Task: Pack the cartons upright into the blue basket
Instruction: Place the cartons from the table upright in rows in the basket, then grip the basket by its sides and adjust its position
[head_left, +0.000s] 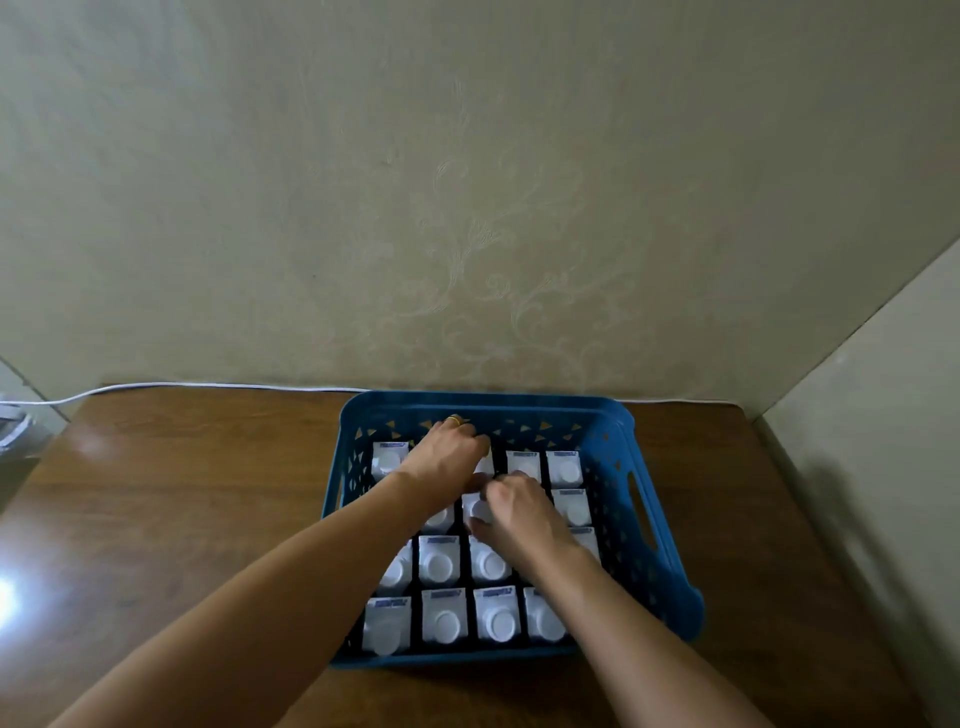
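Table: your brown wooden table (171, 499) carries everything, with a white cable (218, 385) running along its far edge by the wall.
Basket: your blue basket (670, 582) sits right of centre on the table, long side toward you, with a handle slot in its right wall.
Cartons: white cartons (440, 560) stand upright in rows inside the basket, round caps facing up; the near two rows look complete, so by my reading the packing is nearly finished.
Left hand: your left hand (447, 457) reaches into the far row, fingers curled down on a carton top there; a ring shows on one finger. Whether it truly pinches that carton or only presses on it, I cannot tell.
Right hand: your right hand (511, 512) is just beside the left, nearly touching it, fingers curled over a carton in the second row from the back; the hold itself is hidden under the knuckles.
Key relation: the carton being seated (484, 463) lies under your left fingertips, just beyond your right hand. Its long axis stands vertical, so push straight down. Your left hand is the nearer one; the right only steadies the neighbours.
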